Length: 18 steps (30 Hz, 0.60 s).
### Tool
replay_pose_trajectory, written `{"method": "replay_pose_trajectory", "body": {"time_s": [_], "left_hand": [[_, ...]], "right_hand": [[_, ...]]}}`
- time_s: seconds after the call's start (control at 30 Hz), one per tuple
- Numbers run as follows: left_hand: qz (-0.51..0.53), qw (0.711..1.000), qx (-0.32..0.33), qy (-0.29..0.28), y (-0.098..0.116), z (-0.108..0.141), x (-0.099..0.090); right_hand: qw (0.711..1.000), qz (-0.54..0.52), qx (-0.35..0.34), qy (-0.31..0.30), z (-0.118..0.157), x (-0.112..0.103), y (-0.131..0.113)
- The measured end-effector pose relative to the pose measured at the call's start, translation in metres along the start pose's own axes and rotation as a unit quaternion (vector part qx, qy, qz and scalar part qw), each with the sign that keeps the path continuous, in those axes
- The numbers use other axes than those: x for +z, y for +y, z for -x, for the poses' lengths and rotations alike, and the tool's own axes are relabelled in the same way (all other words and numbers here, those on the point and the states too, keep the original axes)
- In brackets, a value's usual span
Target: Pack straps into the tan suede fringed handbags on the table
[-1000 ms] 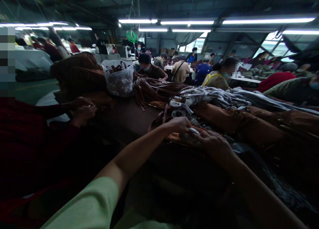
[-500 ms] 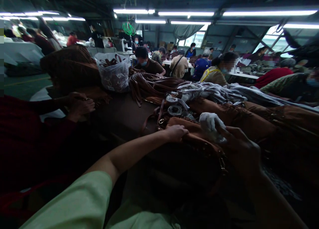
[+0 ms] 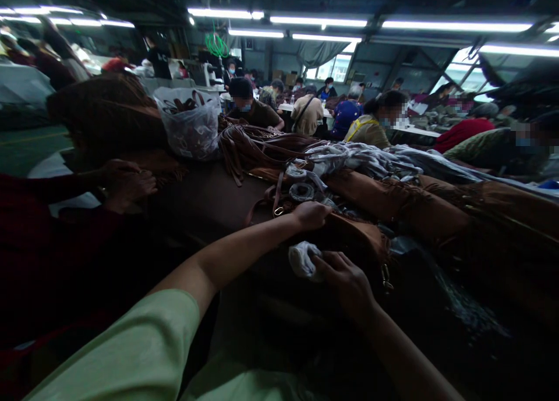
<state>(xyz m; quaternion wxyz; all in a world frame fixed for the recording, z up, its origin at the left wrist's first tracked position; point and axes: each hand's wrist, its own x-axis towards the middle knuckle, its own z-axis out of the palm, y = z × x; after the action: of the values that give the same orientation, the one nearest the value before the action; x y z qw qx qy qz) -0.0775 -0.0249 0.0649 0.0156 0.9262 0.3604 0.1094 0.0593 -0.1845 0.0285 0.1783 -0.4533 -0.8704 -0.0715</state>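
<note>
Your left hand [image 3: 310,215] lies curled over the top edge of a tan leather bag [image 3: 356,233], just right of frame centre; you cannot tell whether it grips the leather or only presses on it. Your right hand [image 3: 345,281] is closed narrowly, its fingertips [image 3: 321,262] pinching a crumpled white wad [image 3: 303,260] just below the bag. With so light a pinch, the wad could slip into the dark area beneath. A brass clasp [image 3: 386,277] dangles at the bag's right side and could catch in the fringed suede bags [image 3: 406,206] piled beside it. The bag rests on a heap, so a hard pull could slide it. A co-worker's hands [image 3: 126,185], at the left of the frame, work close enough that a nudge could shift things.
</note>
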Motion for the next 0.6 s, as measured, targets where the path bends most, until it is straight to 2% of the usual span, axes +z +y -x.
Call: {"method": "replay_pose_trajectory", "body": {"time_s": [0.07,0.13,0.23,0.3,0.37,0.47,0.53,0.6], "left_hand": [[-0.01,1.0,0.016,0.011,-0.001,0.001,-0.005],[-0.014,0.999,0.024,0.018,-0.002,0.003,-0.009],[-0.029,0.998,0.048,0.026,-0.002,0.006,-0.012],[-0.045,0.996,0.072,0.033,0.0,0.008,-0.011],[-0.055,0.994,0.093,0.035,0.003,0.011,-0.006],[-0.046,0.992,0.112,0.025,0.002,0.018,0.004],[-0.027,0.992,0.118,0.023,-0.002,0.024,0.009],[-0.006,0.991,0.133,0.031,-0.007,0.029,0.009]], "right_hand": [[0.999,0.034,0.014,-0.032,0.001,0.006,0.003],[0.993,0.085,0.067,-0.047,-0.001,0.003,0.008],[0.962,0.199,0.175,-0.072,-0.009,-0.004,0.015],[0.94,0.244,0.219,-0.098,-0.018,-0.004,0.018],[0.937,0.245,0.226,-0.102,-0.028,0.003,0.022],[0.96,0.181,0.187,-0.101,-0.039,0.017,0.033],[0.97,0.124,0.161,-0.129,-0.041,0.025,0.042],[0.967,0.103,0.174,-0.154,-0.039,0.03,0.051]]}}
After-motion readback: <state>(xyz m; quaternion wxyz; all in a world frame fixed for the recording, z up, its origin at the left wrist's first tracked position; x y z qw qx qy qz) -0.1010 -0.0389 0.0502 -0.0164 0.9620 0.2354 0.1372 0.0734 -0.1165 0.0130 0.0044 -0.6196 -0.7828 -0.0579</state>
